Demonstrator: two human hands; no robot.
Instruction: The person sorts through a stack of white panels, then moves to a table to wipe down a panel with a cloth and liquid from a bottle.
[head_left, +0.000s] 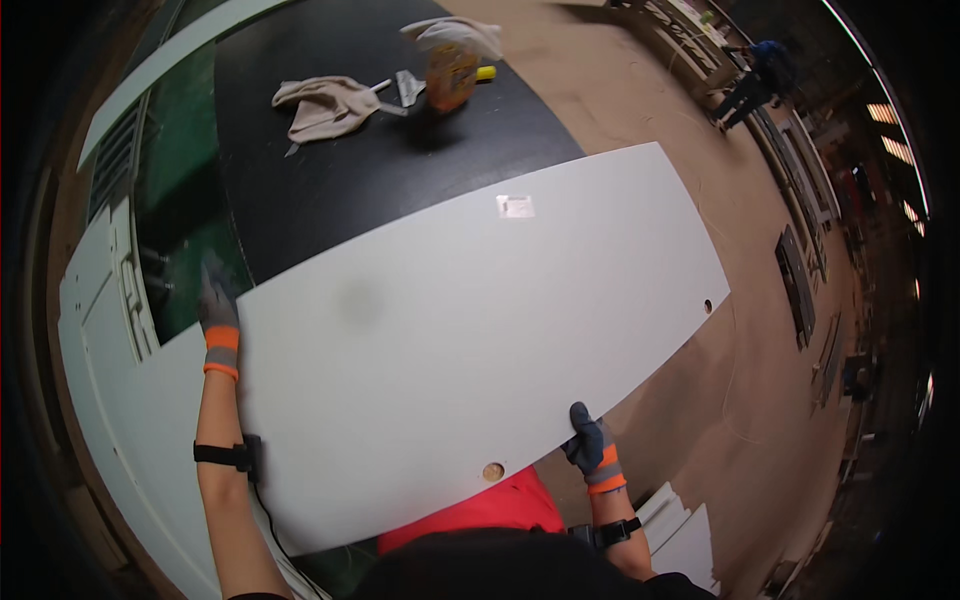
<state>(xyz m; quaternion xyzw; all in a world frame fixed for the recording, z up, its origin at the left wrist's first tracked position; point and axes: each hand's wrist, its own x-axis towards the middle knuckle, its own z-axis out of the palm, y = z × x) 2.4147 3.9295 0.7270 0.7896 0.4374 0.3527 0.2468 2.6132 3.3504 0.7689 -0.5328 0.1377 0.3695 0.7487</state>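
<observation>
A large white panel point(450, 340) lies slantwise in front of me, its far part over a black tabletop point(340, 205). Along its near edge are two round holes, and a small label point(516, 206) sticks near the far edge. My right hand point(590, 442), in a grey and orange glove, grips the near edge with the thumb on top; its other fingers are hidden underneath. At the panel's left far corner is my left hand point(218, 298), in a matching glove. Its fingers are smeared by motion, so I cannot tell whether they hold the edge.
On the black tabletop are a beige cloth point(330, 107), a scraper point(408, 88) and an orange-tinted bottle point(451, 78) with a rag on top. More white panels point(130, 430) lie at left and lower right point(680, 525). A person point(760, 80) stands far right near a workbench.
</observation>
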